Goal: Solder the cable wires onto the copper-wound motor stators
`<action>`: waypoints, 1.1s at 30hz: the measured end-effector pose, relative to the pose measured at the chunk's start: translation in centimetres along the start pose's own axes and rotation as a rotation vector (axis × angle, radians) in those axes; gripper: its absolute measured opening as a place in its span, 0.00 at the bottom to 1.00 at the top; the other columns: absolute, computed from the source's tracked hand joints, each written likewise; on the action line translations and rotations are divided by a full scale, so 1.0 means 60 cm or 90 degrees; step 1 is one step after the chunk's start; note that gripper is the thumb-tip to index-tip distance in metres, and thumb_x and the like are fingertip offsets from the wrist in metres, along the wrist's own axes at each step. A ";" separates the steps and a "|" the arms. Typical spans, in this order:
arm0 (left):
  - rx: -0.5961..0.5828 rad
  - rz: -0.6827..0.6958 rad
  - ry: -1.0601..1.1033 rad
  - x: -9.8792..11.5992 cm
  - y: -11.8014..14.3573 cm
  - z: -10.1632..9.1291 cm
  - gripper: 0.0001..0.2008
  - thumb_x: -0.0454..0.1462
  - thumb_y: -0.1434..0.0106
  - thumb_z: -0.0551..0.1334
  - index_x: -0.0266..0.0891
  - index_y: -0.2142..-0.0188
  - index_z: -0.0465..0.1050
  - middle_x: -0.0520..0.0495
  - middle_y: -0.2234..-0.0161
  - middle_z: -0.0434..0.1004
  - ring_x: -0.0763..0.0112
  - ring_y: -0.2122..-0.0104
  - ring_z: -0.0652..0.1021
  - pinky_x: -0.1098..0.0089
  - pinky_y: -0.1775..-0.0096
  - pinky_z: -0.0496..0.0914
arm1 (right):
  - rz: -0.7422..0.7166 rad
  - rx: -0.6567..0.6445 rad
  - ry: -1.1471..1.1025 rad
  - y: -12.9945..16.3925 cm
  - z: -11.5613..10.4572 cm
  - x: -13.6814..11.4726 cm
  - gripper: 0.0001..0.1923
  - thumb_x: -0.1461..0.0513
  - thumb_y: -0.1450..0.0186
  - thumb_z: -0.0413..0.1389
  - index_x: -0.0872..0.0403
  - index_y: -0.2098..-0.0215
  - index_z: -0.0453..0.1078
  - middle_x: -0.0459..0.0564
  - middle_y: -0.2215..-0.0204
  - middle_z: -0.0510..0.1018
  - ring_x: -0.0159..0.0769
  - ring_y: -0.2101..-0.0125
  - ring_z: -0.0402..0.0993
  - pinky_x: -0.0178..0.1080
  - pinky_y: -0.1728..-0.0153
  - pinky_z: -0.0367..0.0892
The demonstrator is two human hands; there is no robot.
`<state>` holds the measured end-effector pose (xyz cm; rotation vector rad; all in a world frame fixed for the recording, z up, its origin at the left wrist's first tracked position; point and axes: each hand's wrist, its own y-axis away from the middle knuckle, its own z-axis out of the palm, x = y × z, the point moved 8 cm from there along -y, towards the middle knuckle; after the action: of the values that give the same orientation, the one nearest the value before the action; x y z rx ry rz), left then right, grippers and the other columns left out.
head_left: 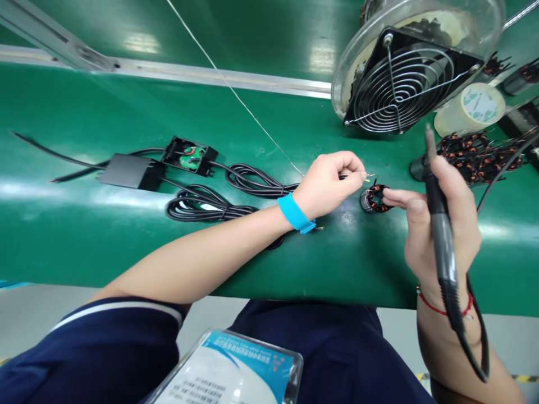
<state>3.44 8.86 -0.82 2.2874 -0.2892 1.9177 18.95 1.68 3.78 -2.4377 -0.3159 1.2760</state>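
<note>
My left hand (pixel 330 182) pinches the end of a black cable, whose thin coloured wires stick out past the fingertips. Just right of it, a small round motor stator (pixel 376 198) with copper windings sits on the green bench. Fingers of my right hand (pixel 446 224) reach to the stator's right side and seem to touch it. That same hand grips a soldering iron (pixel 442 241), its tip pointing up and away, its cord hanging by the wrist. Black cable coils (pixel 210 205) lie left of and partly under my left wrist.
A fan with a wire guard (pixel 398 90) stands at the back right. Beside it are a tape roll (pixel 482 106) and several more stators (pixel 474 151). An open black box (pixel 189 157) with a green circuit board and a closed black box (pixel 128 171) lie left. A thin solder wire (pixel 236 92) hangs down.
</note>
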 end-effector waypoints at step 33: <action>-0.058 0.159 -0.027 0.022 0.012 -0.002 0.04 0.31 0.38 0.57 0.38 0.70 0.64 0.53 0.74 0.68 0.76 0.74 0.67 0.73 0.70 0.63 | -0.134 0.063 0.221 -0.016 0.049 -0.013 0.27 0.65 0.34 0.55 0.46 0.39 0.58 0.47 0.64 0.80 0.43 0.64 0.75 0.49 0.58 0.68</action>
<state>3.37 8.14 0.53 2.3281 -0.6823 1.9192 16.05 2.89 3.24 -2.4105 -0.3903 0.7462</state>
